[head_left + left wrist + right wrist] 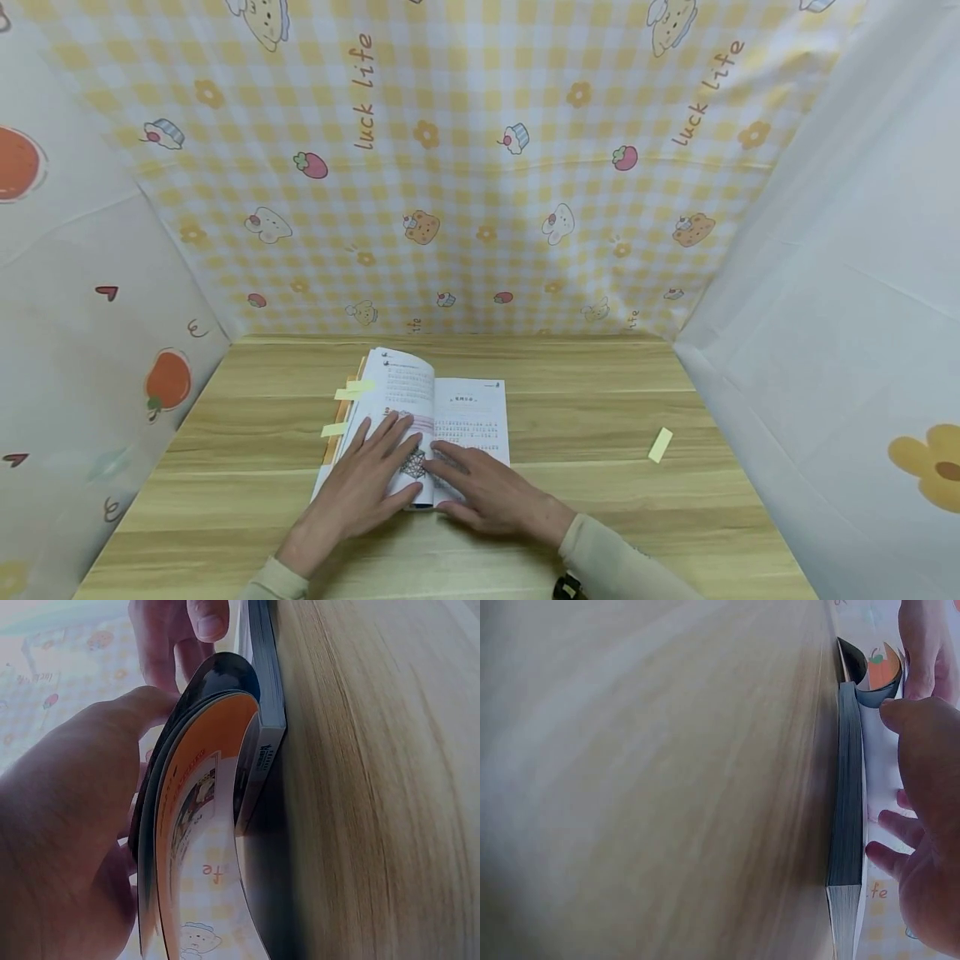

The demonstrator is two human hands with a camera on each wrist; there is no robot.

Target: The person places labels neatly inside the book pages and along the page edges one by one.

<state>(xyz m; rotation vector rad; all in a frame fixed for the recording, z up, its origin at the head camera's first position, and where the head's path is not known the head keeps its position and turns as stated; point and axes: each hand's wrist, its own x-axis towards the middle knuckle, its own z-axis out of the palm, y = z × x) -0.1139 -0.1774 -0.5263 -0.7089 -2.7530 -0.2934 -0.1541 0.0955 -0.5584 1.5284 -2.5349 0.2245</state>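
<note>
An open book (471,408) lies on the wooden table, its left part arched up and its right page flat. My left hand (367,475) rests with spread fingers on the left page, over printed text and a line figure. Near the spine my right hand (491,487) touches the lower right page, fingers extended toward the left hand. In the left wrist view the curved orange cover (214,731) bows up beneath the left hand. The thick page block (845,787) shows edge-on beside the right hand in the right wrist view.
Pale yellow sticky tabs (334,430) stick out from the book's left edge. One loose yellow sticky note (660,445) lies on the table (585,400) at the right. A patterned cloth (465,183) hangs behind, with white cloth walls at both sides.
</note>
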